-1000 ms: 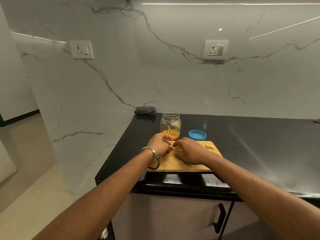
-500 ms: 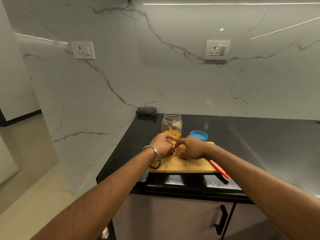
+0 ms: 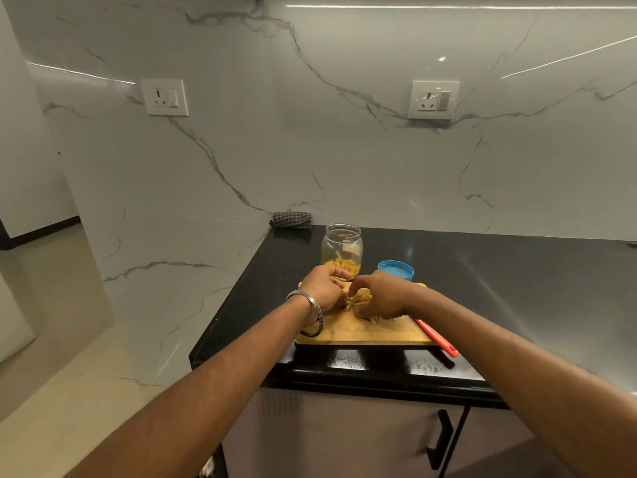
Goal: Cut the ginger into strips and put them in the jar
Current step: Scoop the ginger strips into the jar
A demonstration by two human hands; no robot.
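Nearest you, on the glossy black counter (image 3: pixel 517 288), your two hands meet over a flat wooden cutting board (image 3: pixel 362 331). Your left hand (image 3: pixel 322 288), with a metal bangle (image 3: pixel 312 313) at the wrist, and your right hand (image 3: pixel 381 294) both curl their fingers around a loose pile of thin yellow ginger strips (image 3: pixel 360 298) lying on the board. An orange knife handle (image 3: pixel 436 336) pokes past the board's right edge. Just behind stand the clear round jar (image 3: pixel 342 251), partly filled with strips, and its blue lid (image 3: pixel 395 269). Farther back lies a checked cloth (image 3: pixel 291 219) against the veined marble wall.
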